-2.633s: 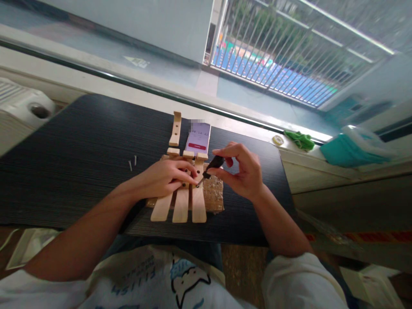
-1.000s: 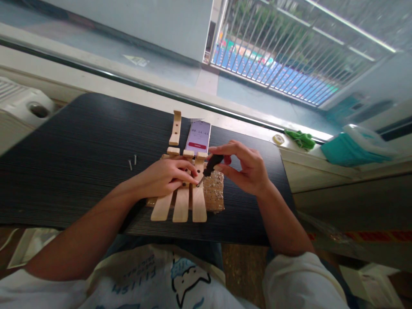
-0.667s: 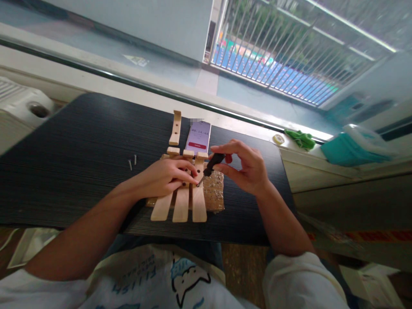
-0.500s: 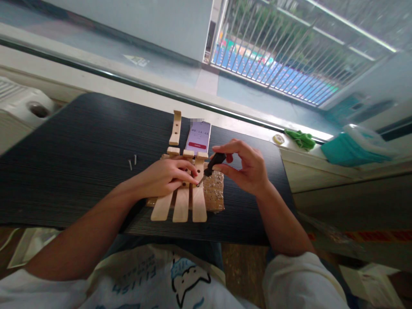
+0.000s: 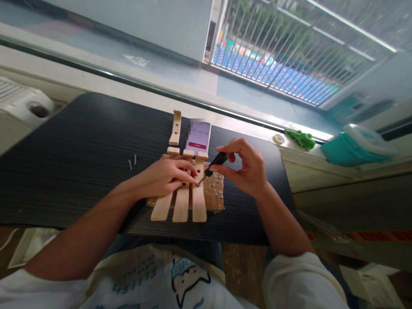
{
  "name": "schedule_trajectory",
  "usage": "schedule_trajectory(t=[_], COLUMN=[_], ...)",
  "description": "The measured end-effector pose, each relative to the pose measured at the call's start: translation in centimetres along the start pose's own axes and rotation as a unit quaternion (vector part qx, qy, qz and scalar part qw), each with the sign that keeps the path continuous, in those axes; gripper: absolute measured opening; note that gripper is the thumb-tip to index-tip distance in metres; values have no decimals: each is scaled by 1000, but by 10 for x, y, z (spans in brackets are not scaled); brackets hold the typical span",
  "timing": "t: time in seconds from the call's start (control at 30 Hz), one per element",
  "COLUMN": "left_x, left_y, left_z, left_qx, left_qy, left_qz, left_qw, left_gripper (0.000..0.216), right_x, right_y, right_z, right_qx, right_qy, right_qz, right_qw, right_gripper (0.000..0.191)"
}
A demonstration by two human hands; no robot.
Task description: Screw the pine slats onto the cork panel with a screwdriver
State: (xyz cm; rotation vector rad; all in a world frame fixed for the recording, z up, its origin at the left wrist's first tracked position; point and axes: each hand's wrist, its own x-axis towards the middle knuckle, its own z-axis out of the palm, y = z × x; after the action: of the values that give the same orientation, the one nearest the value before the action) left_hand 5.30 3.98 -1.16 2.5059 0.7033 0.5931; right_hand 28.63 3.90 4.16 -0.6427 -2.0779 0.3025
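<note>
Tipped screwdriver [image 5: 219,159] slightly rightward in pinching right hand [image 5: 246,167], spreading left hand [image 5: 169,175] over slats [image 5: 181,206] at black table [image 5: 80,141] by window [image 5: 161,71]

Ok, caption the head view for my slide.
Right-hand grip angles a black screwdriver at the rightmost wooden piece; left-hand grip rests across its two neighbours, metal fasteners lying aside.

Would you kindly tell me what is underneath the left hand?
The left hand lies across wooden pieces on a brown block; their ends show, but whatever its palm covers is hidden.
</note>
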Motion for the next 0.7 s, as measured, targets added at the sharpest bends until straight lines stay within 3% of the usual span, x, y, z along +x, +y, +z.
schedule_trajectory(t=[0.33,0.6,0.7], left_x=[1,0,0], left_y=[0,-1,-1], left_z=[-1,0,1], left_qx=[15,14,17], left_qy=[-1,1,-1], left_qz=[9,12,12], left_qw=[1000,1000,1000], left_gripper=[38,38,38], right_x=[-1,-6,-5], right_y=[-2,-4,-4], right_z=[1,6,8], right_qx=[-5,19,30], right_qy=[12,-7,2], right_qz=[-15,57,28], right_qw=[1000,998,999], right_gripper=[24,30,33])
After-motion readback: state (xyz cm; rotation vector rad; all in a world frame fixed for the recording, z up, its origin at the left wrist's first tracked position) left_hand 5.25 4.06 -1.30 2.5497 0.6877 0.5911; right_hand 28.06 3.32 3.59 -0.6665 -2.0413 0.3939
